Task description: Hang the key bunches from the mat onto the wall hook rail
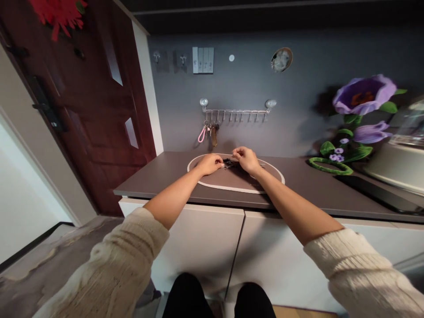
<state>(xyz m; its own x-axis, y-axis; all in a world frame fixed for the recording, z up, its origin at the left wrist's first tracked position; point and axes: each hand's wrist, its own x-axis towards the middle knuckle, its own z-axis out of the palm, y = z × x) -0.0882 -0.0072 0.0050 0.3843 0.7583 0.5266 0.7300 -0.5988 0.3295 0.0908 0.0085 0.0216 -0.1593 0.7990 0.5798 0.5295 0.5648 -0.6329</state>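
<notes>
A small dark and silvery bunch of keys lies on an oval brown mat with a pale rim. My left hand is at the left side of the keys, thumb and fingers closed on their edge. On the other side, my right hand is held a little higher, its fingertips pinched together just above the keys. Whatever that pinch holds is too small to make out. A few small thin items show on the mat just right of my right hand.
Behind the mat, a wall-mounted hook rail carries hanging keys with a pink loop and a brown tag. Purple fabric flowers and a black flat tray occupy the counter's right side. A dark red door stands left.
</notes>
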